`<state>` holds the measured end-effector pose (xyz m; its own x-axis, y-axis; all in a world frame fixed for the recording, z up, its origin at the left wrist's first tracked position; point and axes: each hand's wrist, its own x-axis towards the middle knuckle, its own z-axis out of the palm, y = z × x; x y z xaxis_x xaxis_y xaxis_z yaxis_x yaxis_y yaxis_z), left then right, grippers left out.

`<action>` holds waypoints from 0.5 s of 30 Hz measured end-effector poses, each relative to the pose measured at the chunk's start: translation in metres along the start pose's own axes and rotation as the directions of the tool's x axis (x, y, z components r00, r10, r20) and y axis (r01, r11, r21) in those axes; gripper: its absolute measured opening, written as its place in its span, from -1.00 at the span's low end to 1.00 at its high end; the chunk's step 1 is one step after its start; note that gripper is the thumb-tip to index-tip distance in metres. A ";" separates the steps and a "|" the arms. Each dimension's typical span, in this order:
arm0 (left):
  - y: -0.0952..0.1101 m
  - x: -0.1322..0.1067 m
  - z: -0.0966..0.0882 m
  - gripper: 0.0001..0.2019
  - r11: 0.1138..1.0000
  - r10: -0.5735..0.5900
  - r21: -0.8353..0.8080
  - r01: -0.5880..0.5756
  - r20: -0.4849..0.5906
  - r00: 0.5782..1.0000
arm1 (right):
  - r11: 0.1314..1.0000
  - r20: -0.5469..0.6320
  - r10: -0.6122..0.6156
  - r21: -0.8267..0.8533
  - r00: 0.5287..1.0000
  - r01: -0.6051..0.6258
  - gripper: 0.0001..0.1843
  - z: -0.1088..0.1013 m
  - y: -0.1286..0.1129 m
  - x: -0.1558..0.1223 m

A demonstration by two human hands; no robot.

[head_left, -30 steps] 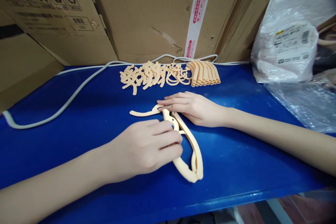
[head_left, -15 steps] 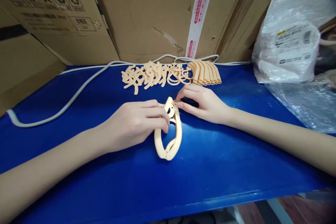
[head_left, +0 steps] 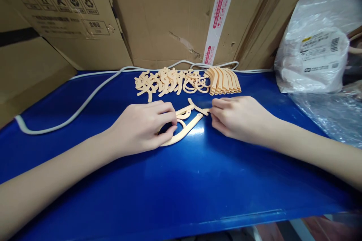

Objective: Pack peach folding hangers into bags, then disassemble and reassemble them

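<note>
My left hand [head_left: 147, 126] is closed around a cream plastic folding hanger [head_left: 188, 130], whose curved arms stick out to the right of my fingers. Part of the hanger is hidden behind that hand. Between the fingertips of my right hand [head_left: 236, 118] is the end of a small branched cream plastic piece [head_left: 196, 107]. This piece sits just beyond the hanger's right end; whether the two touch I cannot tell.
Behind my hands lie a heap of small curved cream pieces [head_left: 158, 81], several rings [head_left: 192, 83] and a row of curved arms [head_left: 224, 81]. A white cable [head_left: 93, 98] runs along cardboard boxes [head_left: 169, 15]. Clear plastic wrapping [head_left: 313, 56] stands at right on the blue table [head_left: 181, 184].
The hanger has turned from pointing toward me to lying slantwise, its arms up and right. My right hand has moved right, and the small branched piece now shows at its fingertips.
</note>
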<state>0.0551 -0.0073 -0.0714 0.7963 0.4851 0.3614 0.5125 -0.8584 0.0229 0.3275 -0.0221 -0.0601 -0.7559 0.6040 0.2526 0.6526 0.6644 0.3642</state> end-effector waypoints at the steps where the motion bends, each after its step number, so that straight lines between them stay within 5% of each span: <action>1: 0.002 0.000 0.000 -0.85 0.999 -0.035 -0.006 0.035 -0.004 0.999 | 0.999 0.030 -0.002 -0.032 1.000 0.003 -0.78 -0.006 -0.003 -0.004; 8: 0.007 0.002 0.004 -0.85 0.969 -0.205 -0.142 0.202 -0.011 0.979 | 0.986 0.097 -0.164 -0.028 0.982 0.167 -0.72 -0.024 -0.005 -0.023; 15: 0.003 0.001 0.006 -0.67 0.988 -0.154 0.021 0.154 -0.017 0.988 | 0.986 0.163 -0.164 0.048 0.973 0.158 -0.74 -0.023 0.008 -0.025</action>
<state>0.0587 -0.0084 -0.0763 0.7025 0.6082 0.3696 0.6355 -0.7698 0.0591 0.3508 -0.0422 -0.0425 -0.8342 0.5501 0.0400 0.5263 0.7723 0.3558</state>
